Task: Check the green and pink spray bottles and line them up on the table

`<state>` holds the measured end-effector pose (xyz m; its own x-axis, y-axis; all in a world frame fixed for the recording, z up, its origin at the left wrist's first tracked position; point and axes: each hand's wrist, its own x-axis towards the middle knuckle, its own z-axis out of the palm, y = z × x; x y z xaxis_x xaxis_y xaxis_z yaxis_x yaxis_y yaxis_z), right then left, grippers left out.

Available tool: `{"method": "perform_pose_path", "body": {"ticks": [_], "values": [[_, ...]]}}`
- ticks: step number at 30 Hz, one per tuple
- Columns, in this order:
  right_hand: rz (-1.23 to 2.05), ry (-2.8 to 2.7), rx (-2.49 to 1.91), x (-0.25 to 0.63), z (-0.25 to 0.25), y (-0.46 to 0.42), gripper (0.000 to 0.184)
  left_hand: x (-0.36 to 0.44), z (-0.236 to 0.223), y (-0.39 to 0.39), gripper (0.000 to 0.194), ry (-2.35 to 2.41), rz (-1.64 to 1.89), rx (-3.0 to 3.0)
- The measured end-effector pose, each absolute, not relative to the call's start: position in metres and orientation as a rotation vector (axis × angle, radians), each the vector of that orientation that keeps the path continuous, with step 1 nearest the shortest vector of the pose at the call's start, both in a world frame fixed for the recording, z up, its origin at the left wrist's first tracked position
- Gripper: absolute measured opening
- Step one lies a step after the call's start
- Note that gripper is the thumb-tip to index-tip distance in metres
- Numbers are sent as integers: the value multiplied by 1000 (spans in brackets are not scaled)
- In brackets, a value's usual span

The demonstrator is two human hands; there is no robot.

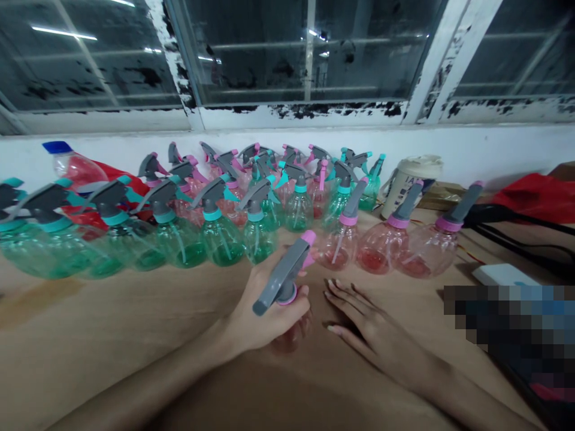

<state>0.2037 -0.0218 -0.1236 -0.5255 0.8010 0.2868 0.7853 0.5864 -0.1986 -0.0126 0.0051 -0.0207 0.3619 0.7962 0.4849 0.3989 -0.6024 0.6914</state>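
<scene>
My left hand [265,299] is closed around a pink spray bottle [287,269] with a grey and pink trigger head, standing upright near the table's middle. The hand hides most of its body. To the right, my right hand [359,320] lies flat on the table with fingers stretched out, apart from the bottle and holding nothing. Just beyond the hands stand three pink spray bottles [380,248] in a row on the right. A row of green spray bottles [224,239] runs off to the left.
Behind the front row, several more pink and green spray bottles [299,203] stand against the wall. A pale cup [406,185], black straps [498,218], a red bag [539,197] and a white box [503,275] are at right. At far left stands a blue-capped bottle [72,167].
</scene>
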Motion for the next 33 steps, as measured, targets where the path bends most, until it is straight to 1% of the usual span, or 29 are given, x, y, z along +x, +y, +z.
{"method": "perform_pose_path", "body": {"ticks": [6,10,13,18,33], "values": [[61,-2463,-1272,205,-125,-22,55,-13,-20,3,17,1006,1163,2130],[63,-2464,-1262,205,-124,-22,53,-12,-17,3,18,1004,1162,2116],[56,-2479,-1272,204,-123,-23,52,-11,-18,2,17,1037,1172,2097],[73,-2473,-1281,204,-122,-22,53,-12,-21,1,10,1126,1162,2097],[92,-2452,-1271,205,-123,-23,57,-13,-15,-1,11,1141,1091,2054]]}}
